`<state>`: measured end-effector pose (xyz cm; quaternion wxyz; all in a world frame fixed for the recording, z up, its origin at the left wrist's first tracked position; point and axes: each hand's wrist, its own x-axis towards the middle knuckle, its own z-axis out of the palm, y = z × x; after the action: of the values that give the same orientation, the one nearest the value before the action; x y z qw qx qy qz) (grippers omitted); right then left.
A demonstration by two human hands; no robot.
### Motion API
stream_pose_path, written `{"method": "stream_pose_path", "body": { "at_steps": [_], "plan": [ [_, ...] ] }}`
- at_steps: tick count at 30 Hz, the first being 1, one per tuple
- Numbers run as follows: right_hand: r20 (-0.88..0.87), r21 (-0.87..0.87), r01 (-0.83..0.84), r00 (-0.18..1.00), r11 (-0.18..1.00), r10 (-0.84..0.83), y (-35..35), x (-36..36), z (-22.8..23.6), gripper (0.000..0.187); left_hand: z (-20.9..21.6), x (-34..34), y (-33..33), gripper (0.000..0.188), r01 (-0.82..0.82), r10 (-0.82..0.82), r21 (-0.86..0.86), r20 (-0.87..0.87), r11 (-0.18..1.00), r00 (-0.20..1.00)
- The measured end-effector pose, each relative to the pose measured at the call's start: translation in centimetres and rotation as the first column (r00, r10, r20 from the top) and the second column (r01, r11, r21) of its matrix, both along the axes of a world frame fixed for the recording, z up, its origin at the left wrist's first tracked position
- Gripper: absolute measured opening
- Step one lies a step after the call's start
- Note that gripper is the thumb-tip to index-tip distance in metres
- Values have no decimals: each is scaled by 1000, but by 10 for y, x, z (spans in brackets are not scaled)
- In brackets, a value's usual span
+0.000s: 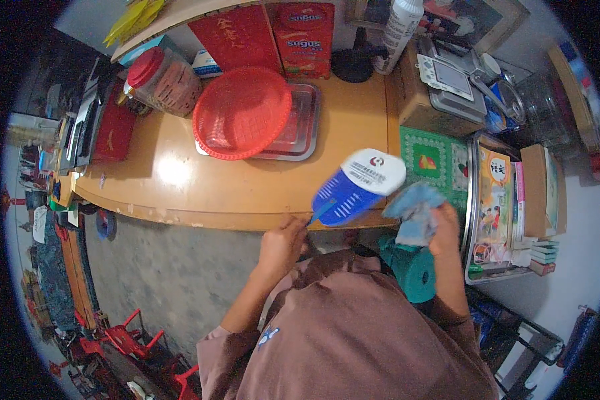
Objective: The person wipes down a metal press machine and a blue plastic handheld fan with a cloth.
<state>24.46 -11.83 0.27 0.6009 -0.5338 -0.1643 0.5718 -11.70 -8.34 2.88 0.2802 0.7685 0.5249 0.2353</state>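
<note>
In my left hand, a thin blue handle or strap is pinched between the closed fingers. It belongs to a blue-and-white object, rounded like a tub or a fan, with a barcode on its white end. That object is tilted up over the table's front edge; its exact kind I cannot make out. My right hand is closed on a crumpled light-blue cloth, slightly blurred, just right of the white end. A shallow red plastic basket leans on a lidded tray farther back on the table.
The wooden table carries a red-lidded jar and red boxes at the back. To the right are a green patterned mat and a metal tray of books. A green roll stands below the right forearm. Red stools are lower left.
</note>
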Motion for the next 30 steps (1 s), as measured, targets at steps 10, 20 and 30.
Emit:
{"method": "stream_pose_path", "body": {
  "at_steps": [10, 20, 30],
  "plan": [
    [666, 207, -357, 733, 911, 136, 51, -85, 24, 34, -41, 4, -10, 19, 77, 239, -707, 336, 703, 911],
    [932, -325, -842, -363, 430, -6, 80, -130, -25, 48, -43, 11, -16, 20, -55, 172, -606, 136, 794, 976],
    [927, -313, -833, -372, 457, -43, 63, -164, -32, 54, -53, 12, -15, 20, -61, 191, -574, 169, 816, 967]
  ]
}}
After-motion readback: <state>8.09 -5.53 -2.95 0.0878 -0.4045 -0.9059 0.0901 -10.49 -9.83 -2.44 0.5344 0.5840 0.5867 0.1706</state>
